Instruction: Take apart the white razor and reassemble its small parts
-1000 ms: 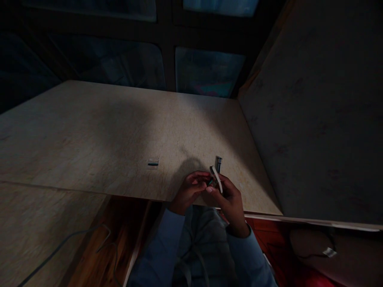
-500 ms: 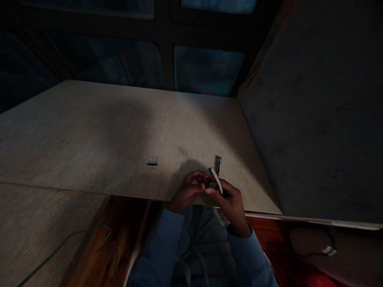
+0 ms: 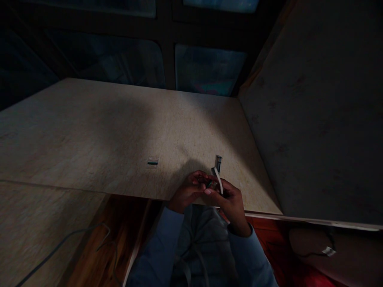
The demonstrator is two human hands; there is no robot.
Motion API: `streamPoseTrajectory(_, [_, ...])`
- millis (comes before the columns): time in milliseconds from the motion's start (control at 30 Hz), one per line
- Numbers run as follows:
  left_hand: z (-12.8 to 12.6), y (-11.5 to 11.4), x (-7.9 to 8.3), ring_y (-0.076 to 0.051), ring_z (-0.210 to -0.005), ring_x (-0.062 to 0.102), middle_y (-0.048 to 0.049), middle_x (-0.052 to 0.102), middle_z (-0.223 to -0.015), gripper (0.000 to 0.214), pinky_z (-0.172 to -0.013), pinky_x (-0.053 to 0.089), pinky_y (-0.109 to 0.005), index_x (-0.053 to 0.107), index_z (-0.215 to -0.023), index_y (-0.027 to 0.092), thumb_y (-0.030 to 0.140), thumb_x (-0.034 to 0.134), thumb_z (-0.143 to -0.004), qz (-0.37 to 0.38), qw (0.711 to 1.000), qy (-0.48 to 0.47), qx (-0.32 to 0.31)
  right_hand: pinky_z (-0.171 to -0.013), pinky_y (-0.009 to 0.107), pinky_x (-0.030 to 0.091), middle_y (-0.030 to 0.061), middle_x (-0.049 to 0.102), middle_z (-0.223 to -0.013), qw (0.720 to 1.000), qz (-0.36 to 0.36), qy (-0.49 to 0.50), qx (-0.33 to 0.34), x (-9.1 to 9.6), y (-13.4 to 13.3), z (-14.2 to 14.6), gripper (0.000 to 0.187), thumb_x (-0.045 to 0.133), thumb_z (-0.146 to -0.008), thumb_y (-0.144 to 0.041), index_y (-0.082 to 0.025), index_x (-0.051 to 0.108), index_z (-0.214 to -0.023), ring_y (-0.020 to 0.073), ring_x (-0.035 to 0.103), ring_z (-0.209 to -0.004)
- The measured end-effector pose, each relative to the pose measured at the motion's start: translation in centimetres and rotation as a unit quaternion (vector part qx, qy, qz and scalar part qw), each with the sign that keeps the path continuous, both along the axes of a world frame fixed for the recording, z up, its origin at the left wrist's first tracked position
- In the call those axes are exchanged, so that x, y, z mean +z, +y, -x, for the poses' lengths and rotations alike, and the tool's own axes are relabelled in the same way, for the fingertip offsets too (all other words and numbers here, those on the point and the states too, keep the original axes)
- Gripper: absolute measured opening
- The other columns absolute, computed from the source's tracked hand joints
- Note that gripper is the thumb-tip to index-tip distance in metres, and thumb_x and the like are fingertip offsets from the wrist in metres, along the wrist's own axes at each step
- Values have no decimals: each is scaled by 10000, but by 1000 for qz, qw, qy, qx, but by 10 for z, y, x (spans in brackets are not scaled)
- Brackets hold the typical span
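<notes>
Both hands meet at the near edge of a pale wooden tabletop [image 3: 119, 131]. My right hand [image 3: 229, 199] is closed round a small tool with a white curved handle [image 3: 218, 179] and a metal tip [image 3: 218, 160] sticking up. My left hand [image 3: 188, 190] has its fingers pinched against a small dark part [image 3: 208, 184] between the two hands; what that part is I cannot make out in the dim light. Blue sleeves cover both forearms.
A small dark flat piece [image 3: 152, 161] lies alone on the tabletop left of the hands. An upright board [image 3: 314, 119] walls off the right side. A second board [image 3: 36, 227] sits lower left with a cable [image 3: 68, 239] across it. Dark panels stand behind.
The hands have stayed at the same spot by the table edge, with only slight finger movement. The small piece on the table has not moved.
</notes>
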State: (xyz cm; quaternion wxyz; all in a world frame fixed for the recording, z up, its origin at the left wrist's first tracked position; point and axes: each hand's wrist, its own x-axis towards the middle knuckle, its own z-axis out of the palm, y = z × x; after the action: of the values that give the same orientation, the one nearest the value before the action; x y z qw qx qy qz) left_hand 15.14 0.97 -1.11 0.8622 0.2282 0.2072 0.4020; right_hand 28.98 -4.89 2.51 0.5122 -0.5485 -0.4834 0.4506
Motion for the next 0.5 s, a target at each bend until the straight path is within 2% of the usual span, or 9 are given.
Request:
streamPoseTrajectory(300, [-1, 1, -4, -128, -705, 609, -20, 610, -809, 475, -645, 506, -206, 617, -863, 138, 174, 937, -513, -9, 1000, -22, -14, -543, 152, 390, -21, 584, -691, 998, -13, -41, 50, -7, 1, -6, 334, 769, -783, -338, -207, 730, -1089, 61, 472, -579])
streamPoseTrajectory(400, [-1, 1, -4, -129, -746, 614, -37, 620, -838, 462, -662, 505, -192, 633, -868, 126, 193, 938, -528, -12, 1000, -9, -15, -549, 147, 394, -23, 589, -688, 998, -30, -40, 38, -8, 1, -7, 269, 755, -796, -321, -202, 738, -1038, 59, 476, -581])
streamPoseTrajectory(500, [-2, 2, -4, -134, -752, 617, -44, 625, -839, 453, -674, 506, -197, 635, -865, 120, 203, 938, -539, -16, 1000, -12, -11, -543, 142, 400, -21, 620, -716, 999, -33, -29, 30, -9, 0, -8, 306, 747, -799, -313, -213, 730, -1087, 58, 486, -575])
